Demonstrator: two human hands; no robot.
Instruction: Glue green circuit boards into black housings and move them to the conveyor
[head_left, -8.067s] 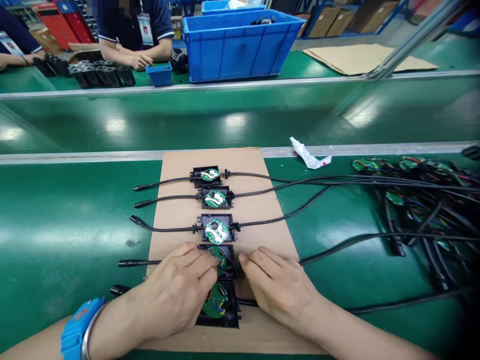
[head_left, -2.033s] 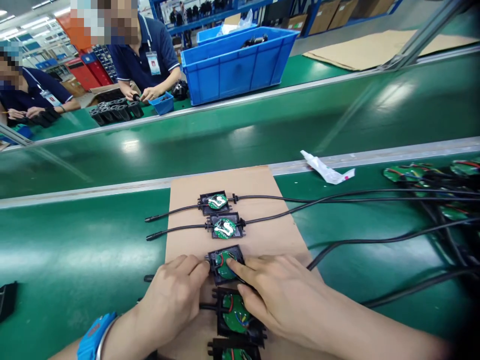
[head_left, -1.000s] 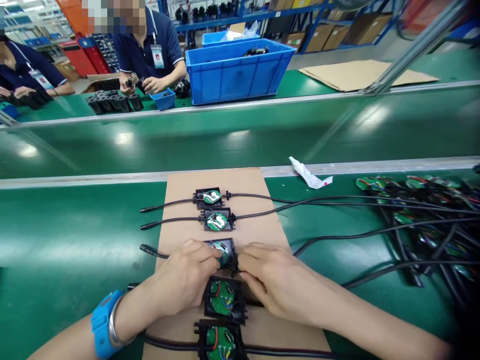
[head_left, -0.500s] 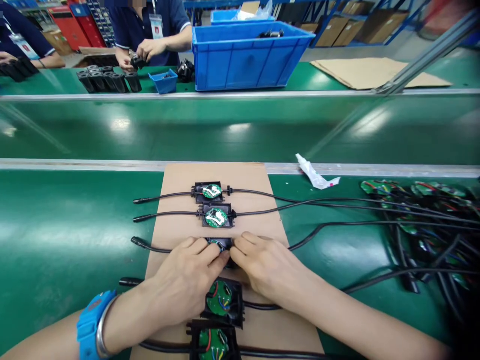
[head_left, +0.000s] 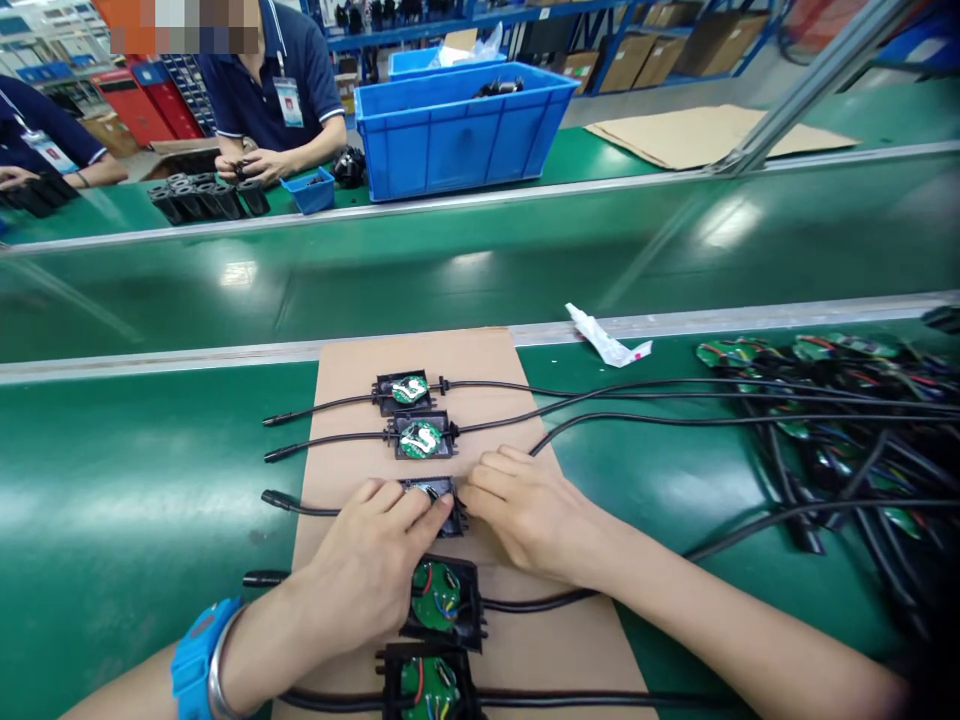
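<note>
My left hand (head_left: 375, 555) is closed at the third black plastic housing (head_left: 453, 522) in the row, its fingers pressing on the housing and covering part of the circuit board inside. Just right of that housing, my right hand (head_left: 529, 515) has its fingers curled round a black cable (head_left: 592, 422) where it meets the case; the fingertips are partly hidden. Two housings farther off hold green circuit boards (head_left: 420, 438) with white paste on them. Nearer to me, a housing (head_left: 471, 610) holds a green board with coloured wires, and another lies below it.
A cardboard sheet (head_left: 555, 640) lies under the row on the green table. At right is a heap of wired circuit boards (head_left: 802, 400). A white crumpled tube (head_left: 604, 340) lies near the metal rail. Across the belt, a co-worker (head_left: 274, 110) handles parts beside a blue bin (head_left: 465, 140).
My right hand has drawn slightly back from the housing, and more of its right end shows. The cable beyond that hand bends up more steeply. The whole view has tilted and shifted.
</note>
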